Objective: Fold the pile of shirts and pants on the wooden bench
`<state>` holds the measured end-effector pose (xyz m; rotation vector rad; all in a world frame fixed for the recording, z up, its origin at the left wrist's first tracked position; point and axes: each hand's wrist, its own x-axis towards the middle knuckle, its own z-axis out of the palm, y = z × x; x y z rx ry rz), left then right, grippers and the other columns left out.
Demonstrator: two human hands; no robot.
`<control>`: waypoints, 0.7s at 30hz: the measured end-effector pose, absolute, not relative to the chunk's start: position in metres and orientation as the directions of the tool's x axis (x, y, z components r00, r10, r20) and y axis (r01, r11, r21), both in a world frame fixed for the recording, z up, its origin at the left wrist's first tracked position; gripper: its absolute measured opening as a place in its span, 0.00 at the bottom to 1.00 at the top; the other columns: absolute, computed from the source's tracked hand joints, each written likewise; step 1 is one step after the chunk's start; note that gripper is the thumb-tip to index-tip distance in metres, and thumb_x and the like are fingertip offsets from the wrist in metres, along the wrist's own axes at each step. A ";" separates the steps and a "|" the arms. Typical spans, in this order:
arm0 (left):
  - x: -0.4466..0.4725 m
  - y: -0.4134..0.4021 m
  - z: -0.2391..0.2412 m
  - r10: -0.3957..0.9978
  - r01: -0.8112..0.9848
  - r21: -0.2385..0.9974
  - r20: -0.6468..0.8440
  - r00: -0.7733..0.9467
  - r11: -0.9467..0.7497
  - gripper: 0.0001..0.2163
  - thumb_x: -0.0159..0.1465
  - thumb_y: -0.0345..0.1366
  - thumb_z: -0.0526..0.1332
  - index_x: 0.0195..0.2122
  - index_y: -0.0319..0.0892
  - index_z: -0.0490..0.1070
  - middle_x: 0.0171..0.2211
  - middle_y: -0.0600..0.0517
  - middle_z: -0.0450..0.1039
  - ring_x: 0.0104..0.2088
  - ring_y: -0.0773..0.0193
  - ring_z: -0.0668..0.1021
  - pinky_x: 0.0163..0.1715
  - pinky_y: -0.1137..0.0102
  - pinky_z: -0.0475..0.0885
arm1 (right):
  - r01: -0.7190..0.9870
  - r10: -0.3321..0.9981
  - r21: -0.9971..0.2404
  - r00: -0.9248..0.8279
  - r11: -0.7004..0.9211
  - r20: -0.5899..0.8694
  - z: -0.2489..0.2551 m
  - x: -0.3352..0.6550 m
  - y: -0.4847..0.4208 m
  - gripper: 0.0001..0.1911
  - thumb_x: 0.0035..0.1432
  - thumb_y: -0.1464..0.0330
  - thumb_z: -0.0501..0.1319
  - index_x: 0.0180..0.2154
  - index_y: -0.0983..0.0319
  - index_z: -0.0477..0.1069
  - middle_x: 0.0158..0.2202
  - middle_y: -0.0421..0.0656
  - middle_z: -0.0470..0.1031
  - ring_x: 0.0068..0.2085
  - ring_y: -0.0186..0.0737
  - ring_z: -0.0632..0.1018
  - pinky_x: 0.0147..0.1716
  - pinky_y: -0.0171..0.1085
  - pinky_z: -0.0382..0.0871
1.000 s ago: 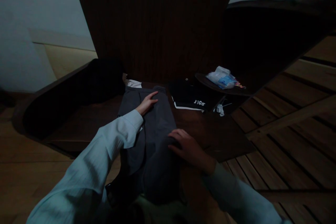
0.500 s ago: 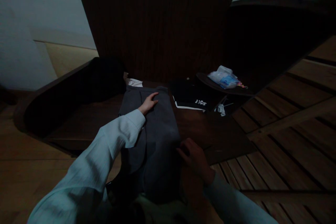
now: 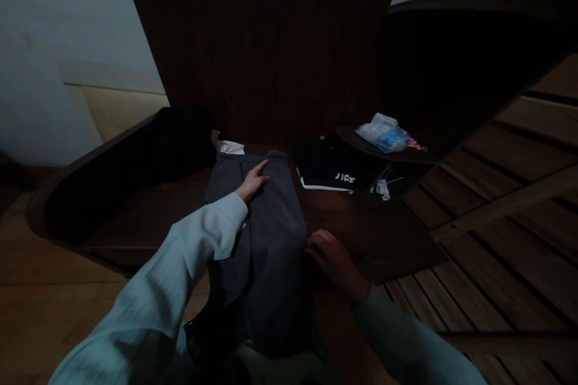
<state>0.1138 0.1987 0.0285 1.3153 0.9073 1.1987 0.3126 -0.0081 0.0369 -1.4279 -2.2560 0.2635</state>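
Dark grey trousers (image 3: 275, 222) lie lengthwise on the dark wooden surface, their waistband end away from me and their lower end hanging toward my body. My left hand (image 3: 253, 181) rests flat on the upper part of the cloth, fingers stretched out and thumb apart. At the right edge, about halfway down, the fingers of my right hand (image 3: 332, 257) are pinched together on the cloth; shadow hides part of the grip. Just right of the trousers sits a folded black garment (image 3: 318, 159) with white lettering and a white edge.
A white-and-blue plastic packet (image 3: 383, 133) sits on a small rounded shelf (image 3: 361, 143) at the right. Below it is a crumpled white scrap (image 3: 383, 189). A black heap (image 3: 180, 138) lies at the left, beside the curved wooden side (image 3: 45, 204). Wooden slats (image 3: 510, 240) stretch along the right.
My right hand's fingers have closed together at the trousers' right edge. The left hand stays flat on the cloth. The view has shifted slightly.
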 end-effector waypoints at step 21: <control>0.095 0.150 0.096 0.944 0.947 0.056 0.123 0.307 -0.315 0.17 0.59 0.42 0.51 0.39 0.36 0.71 0.38 0.41 0.73 0.41 0.53 0.75 0.38 0.65 0.69 | 0.698 0.881 -0.544 -0.426 0.466 0.207 0.072 0.248 0.172 0.09 0.53 0.73 0.54 0.38 0.65 0.68 0.30 0.41 0.72 0.32 0.33 0.72 0.34 0.32 0.64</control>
